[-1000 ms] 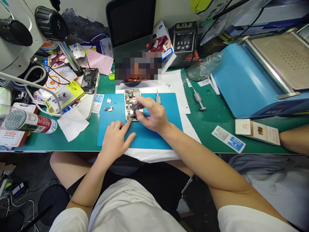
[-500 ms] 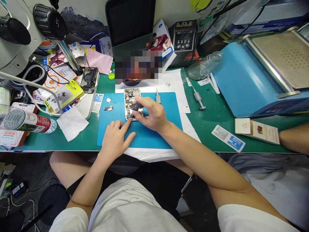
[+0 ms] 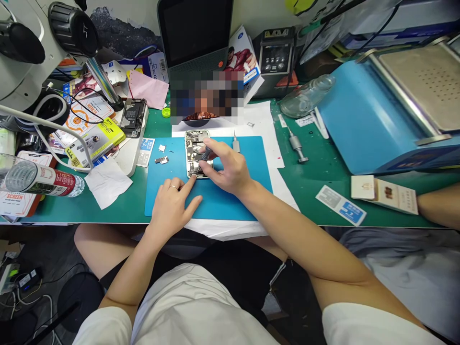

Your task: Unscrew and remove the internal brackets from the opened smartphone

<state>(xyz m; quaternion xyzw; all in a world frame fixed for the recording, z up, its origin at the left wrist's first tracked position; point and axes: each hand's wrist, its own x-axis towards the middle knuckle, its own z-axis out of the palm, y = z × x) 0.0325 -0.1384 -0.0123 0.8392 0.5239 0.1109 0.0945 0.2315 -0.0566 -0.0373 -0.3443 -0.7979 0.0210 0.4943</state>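
Observation:
An opened phone (image 3: 196,139) with its inner parts bare lies on a blue mat (image 3: 230,203). My right hand (image 3: 230,167) pinches a small screwdriver (image 3: 206,153) over the phone's lower half; the fingers partly cover the tool, and its tip is hard to make out. With its index fingertip at the phone's bottom edge, my left hand (image 3: 174,203) lies spread on the mat, holding nothing. Small metal parts (image 3: 161,160) sit on the mat left of the phone. A second screwdriver (image 3: 235,143) rests at the mat's back edge.
Right of the mat lies another screwdriver (image 3: 296,146), near a glass jar (image 3: 307,96) and a blue machine (image 3: 345,124). A bottle (image 3: 43,179), boxes and a microscope stand (image 3: 104,84) crowd the left. Another person's arm (image 3: 438,205) reaches in at the right edge.
Almost nothing differs. My right hand and the screwdriver keep nearly the same place over the phone, and my left hand stays put; the view has shifted very slightly.

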